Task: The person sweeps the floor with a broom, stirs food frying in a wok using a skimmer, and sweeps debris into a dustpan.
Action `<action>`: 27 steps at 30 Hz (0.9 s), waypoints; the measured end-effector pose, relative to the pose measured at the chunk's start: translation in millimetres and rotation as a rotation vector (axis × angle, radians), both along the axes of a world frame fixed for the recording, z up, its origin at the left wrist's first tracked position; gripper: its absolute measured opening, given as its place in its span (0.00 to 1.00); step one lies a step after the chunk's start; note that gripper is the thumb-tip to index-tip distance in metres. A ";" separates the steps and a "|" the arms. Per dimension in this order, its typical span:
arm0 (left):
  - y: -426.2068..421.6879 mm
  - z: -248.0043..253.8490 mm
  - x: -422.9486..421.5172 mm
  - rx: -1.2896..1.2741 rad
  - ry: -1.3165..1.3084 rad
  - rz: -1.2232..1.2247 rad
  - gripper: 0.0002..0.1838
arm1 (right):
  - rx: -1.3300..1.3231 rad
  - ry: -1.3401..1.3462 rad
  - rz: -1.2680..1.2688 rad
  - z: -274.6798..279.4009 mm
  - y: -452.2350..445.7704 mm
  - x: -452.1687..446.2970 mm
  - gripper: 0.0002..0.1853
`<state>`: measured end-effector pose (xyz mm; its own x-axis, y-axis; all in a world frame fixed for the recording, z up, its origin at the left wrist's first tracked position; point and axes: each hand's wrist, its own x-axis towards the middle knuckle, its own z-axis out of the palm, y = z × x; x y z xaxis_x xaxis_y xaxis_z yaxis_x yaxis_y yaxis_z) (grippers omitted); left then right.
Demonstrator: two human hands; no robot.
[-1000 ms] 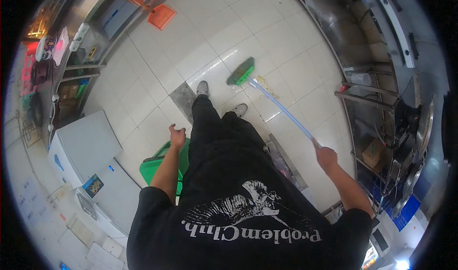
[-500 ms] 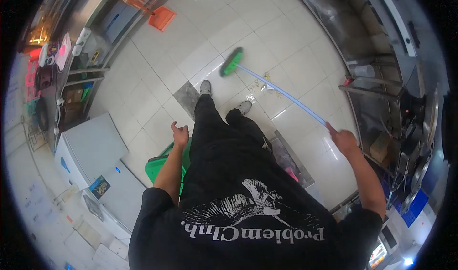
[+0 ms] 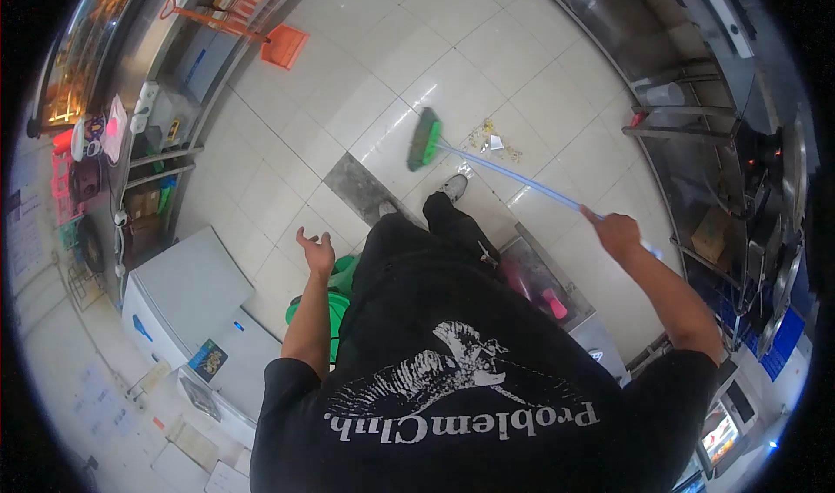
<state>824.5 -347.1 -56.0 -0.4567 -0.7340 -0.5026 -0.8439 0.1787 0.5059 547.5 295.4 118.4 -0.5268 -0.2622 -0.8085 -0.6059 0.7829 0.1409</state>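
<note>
My right hand (image 3: 616, 232) is closed around the light blue handle of a broom (image 3: 513, 175), whose green head (image 3: 424, 140) is on the tiled floor ahead of my feet. Crumbs (image 3: 479, 136) and a small white scrap (image 3: 497, 142) lie on the tiles beyond the handle, to the right of the broom head. Nothing is in my left hand (image 3: 316, 251); it hangs in the air with its fingers apart, above a green bucket (image 3: 336, 315) by my left leg.
An orange dustpan (image 3: 284, 46) with a long handle stands by the left shelving. A white fridge-like cabinet (image 3: 187, 288) is on my left. Metal racks (image 3: 687, 110) line the right side. A pink object (image 3: 553, 303) lies near my right leg.
My body has shifted, and one foot is now mostly hidden under me. The broom head sits closer to my feet, its handle lying flatter across the view. My left hand stays spread.
</note>
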 end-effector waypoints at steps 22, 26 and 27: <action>-84.6 -3.1 -22.9 0.191 -0.053 -0.128 0.44 | -0.243 0.254 -0.657 -98.6 -57.3 -10.1 0.30; -148.9 -24.0 -51.6 0.179 -0.041 -0.189 0.43 | -0.308 0.186 -0.865 -145.1 -112.2 47.9 0.30; -164.3 -27.5 -67.5 0.190 -0.038 -0.218 0.43 | -0.337 0.221 -0.875 -144.2 -128.1 81.0 0.30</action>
<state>757.0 -511.4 -83.5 -0.5713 -0.5115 -0.6419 -0.8152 0.2628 0.5161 628.6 167.3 -25.8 -0.7775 0.0956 -0.6216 0.2254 0.9651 -0.1336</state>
